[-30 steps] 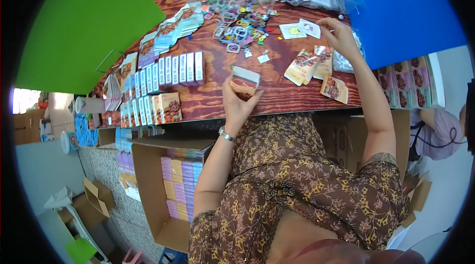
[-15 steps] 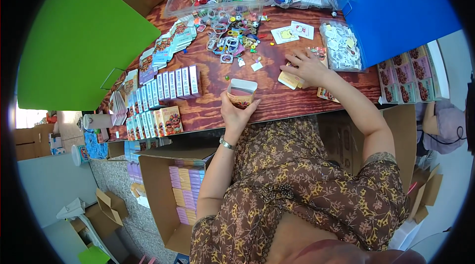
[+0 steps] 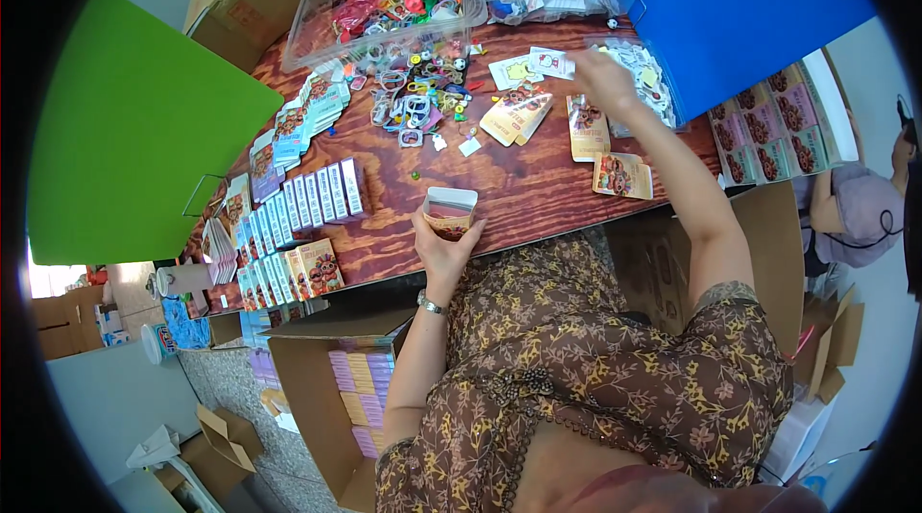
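My left hand (image 3: 444, 249) grips a small carton (image 3: 449, 221) with its top flap raised, holding it upright near the table's front edge. Something pinkish shows inside its mouth. My right hand (image 3: 609, 83) is over the far right of the table, beside a clear bag of small white pieces (image 3: 653, 81) and two square picture cards (image 3: 549, 63); its fingers are blurred, so any hold is unclear. Flat yellow cartons (image 3: 516, 115) lie fanned in the middle. More flat cartons (image 3: 588, 132) sit below my right wrist.
Clear tubs of colourful trinkets (image 3: 384, 57) stand at the back, with loose trinkets (image 3: 413, 108) before them. Rows of filled cartons (image 3: 312, 198) and spread flat cartons (image 3: 312, 114) occupy the left. A green panel (image 3: 144, 129) and a blue panel (image 3: 749, 13) flank the table.
My right hand has left the flat yellow cartons and moved away from me, toward the bag. Those cartons now lie fanned farther back. My left hand still holds the carton.
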{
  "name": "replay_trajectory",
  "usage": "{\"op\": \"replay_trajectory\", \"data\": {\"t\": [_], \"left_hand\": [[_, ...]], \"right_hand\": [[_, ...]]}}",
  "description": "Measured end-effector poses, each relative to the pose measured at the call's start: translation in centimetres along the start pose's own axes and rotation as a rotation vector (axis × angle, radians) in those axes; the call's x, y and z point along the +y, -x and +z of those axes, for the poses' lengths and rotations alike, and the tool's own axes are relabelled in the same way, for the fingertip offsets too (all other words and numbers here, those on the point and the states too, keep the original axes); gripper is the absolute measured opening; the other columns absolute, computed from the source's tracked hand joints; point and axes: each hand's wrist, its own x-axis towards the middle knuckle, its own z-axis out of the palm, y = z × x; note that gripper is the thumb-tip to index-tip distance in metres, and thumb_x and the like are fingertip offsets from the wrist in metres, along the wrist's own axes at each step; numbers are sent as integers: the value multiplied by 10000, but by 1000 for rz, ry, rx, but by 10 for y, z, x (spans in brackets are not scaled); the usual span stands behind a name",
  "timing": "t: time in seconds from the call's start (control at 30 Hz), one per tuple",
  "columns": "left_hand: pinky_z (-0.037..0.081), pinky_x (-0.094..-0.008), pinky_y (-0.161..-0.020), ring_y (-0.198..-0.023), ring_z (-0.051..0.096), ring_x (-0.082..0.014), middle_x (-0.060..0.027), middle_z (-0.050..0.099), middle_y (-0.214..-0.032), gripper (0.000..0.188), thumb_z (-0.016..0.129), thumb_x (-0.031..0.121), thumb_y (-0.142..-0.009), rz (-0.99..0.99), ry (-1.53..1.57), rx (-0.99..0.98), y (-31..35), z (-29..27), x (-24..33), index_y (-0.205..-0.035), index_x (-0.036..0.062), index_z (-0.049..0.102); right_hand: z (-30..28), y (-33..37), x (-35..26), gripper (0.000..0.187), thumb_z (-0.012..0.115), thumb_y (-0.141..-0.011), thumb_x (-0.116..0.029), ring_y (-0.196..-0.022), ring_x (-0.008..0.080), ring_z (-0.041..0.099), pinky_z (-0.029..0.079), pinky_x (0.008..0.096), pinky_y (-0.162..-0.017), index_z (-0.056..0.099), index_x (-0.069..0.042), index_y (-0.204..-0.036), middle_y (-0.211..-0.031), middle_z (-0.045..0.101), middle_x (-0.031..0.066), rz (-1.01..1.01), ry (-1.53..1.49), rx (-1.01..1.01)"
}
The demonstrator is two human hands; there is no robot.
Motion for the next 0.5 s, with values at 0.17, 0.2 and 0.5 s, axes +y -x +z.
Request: {"op": "replay_trajectory", "data": {"t": [0.17, 0.2, 0.5], "left_hand": [[532, -380, -840, -979, 653, -261, -142, 630, -1091, 753, 936, 253, -682, 31, 9, -7, -1, 5, -3, -1229, 17, 475], [533, -383, -839, -983, 656, -267, -143, 632, -1090, 754, 936, 255, -682, 34, -2, -6, 0, 4, -4, -1229, 19, 474], [538, -390, -831, -982, 664, -282, -148, 642, -1094, 769, 941, 251, -665, 56, -25, -10, 0, 4, -5, -1235, 30, 474]], "right_hand": [[12, -1, 85, 332, 709, -896, -264, -1056, 326, 661, 527, 457, -898, 687, -131, -1200, -1170, 675, 161, 276, -59, 86], [15, -1, 83, 332, 709, -896, -264, -1056, 326, 661, 527, 457, -898, 687, -131, -1200, -1170, 675, 161, 270, -63, 85], [15, 3, 84, 248, 737, -866, -269, -888, 319, 707, 545, 441, -787, 704, -103, -1047, -955, 733, 126, 391, 47, -43]]}}
